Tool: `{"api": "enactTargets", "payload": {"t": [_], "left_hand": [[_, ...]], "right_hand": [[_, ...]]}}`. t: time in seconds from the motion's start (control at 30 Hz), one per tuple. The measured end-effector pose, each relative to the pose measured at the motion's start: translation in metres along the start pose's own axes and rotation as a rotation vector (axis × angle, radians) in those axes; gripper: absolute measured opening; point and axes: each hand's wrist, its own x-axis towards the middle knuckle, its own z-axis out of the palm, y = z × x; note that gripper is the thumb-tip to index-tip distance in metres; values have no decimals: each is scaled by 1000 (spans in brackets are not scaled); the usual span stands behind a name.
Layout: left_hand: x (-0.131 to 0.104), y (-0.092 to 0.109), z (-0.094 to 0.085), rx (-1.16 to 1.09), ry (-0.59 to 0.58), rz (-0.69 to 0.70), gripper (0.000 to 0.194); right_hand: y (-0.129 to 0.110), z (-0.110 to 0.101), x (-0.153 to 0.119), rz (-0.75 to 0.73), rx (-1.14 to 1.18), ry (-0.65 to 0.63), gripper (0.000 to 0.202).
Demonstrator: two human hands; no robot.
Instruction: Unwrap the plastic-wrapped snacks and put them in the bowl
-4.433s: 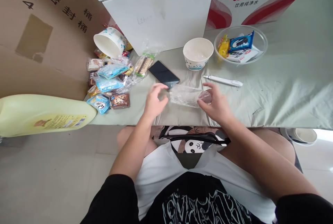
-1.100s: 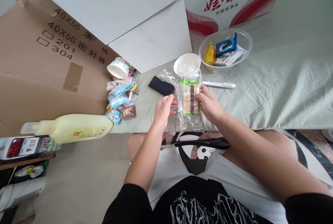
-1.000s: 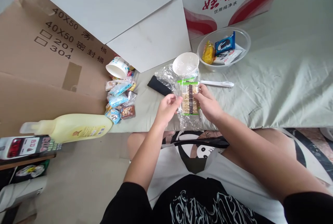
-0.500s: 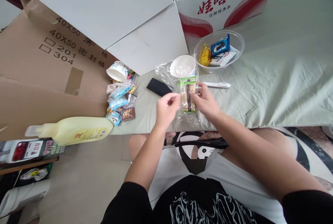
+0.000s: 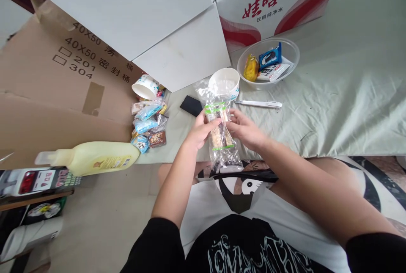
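Between my two hands is a clear snack packet (image 5: 217,139) with green bands at both ends and pale grainy bars inside. Crinkled clear plastic wrap (image 5: 223,161) surrounds it and hangs over the front edge of the cloth. My left hand (image 5: 200,130) grips the packet's left side, its thumb across the front. On the right side, the fingers of my right hand (image 5: 246,130) close on the packet. Just beyond it a white paper bowl (image 5: 224,79) stands upright, partly behind the plastic. A black flat object (image 5: 190,106) lies beyond my left hand, and a white-handled knife (image 5: 262,104) beyond my right.
A clear plastic bowl (image 5: 295,62) holds several wrapped snacks by the white carton (image 5: 269,10). At left, small snack packets (image 5: 148,124) are heaped beside a tipped paper cup (image 5: 146,87). A yellow bottle (image 5: 101,157) lies against the brown cardboard box (image 5: 63,108).
My left hand, earlier pinched beside the packet, has taken hold of its left side. The packet has come slightly nearer and left, and the plastic around it now reaches past the cloth edge.
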Motion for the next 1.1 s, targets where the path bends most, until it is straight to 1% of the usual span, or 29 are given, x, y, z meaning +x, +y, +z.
{"api": "enactTargets", "payload": {"t": [0.07, 0.1, 0.2, 0.23, 0.27, 0.3, 0.37, 0.43, 0.47, 0.53, 0.6, 0.7, 0.77, 0.83, 0.93, 0.97, 1.03, 1.07, 1.1], "left_hand": [[2, -4, 2, -22, 18, 17, 67], [2, -6, 3, -22, 26, 27, 67], [0, -11, 0, 7, 15, 47, 66], [-2, -12, -2, 21, -15, 43, 66], [-3, -13, -4, 40, -58, 34, 66], [-4, -14, -5, 65, -111, 20, 66], [-6, -16, -4, 130, -219, -11, 63], [-7, -19, 0, 185, -279, -17, 63], [-7, -20, 3, 199, -282, -5, 65], [-5, -22, 8, 193, -243, 35, 71], [-3, -24, 12, 152, -178, 48, 74], [0, -25, 12, 71, -74, 32, 72], [4, -25, 8, 16, 0, 63, 63], [7, -25, 0, -47, 88, 114, 50], [13, -24, -14, -132, 210, 158, 37], [14, -24, -18, -154, 232, 168, 34], [16, -25, -22, -196, 234, 177, 31], [16, -26, -22, -210, 220, 168, 31], [16, -28, -21, -213, 202, 153, 31]], "right_hand": [[2, -2, -1, -23, -78, -59, 50], [2, -5, 0, -52, -152, -46, 47], [-3, -15, 2, -131, -360, 124, 35], [-6, -18, 3, -139, -373, 165, 35], [-8, -20, 3, -140, -355, 175, 38], [-10, -21, 4, -132, -320, 145, 42], [-10, -21, 4, -111, -279, 14, 44], [-7, -20, 5, -134, -326, -72, 36], [-4, -20, 5, -175, -369, -73, 29], [3, -19, 7, -298, -459, -23, 22], [8, -18, 7, -416, -526, 12, 20], [9, -17, 6, -492, -578, -36, 24], [7, -19, 4, -494, -574, -94, 29], [5, -22, 3, -496, -574, -148, 35], [4, -28, 3, -591, -717, -145, 47], [5, -29, 4, -645, -796, -138, 54], [10, -29, 5, -745, -938, -150, 68], [12, -28, 6, -781, -985, -166, 69], [15, -26, 6, -812, -1011, -181, 66]]}}
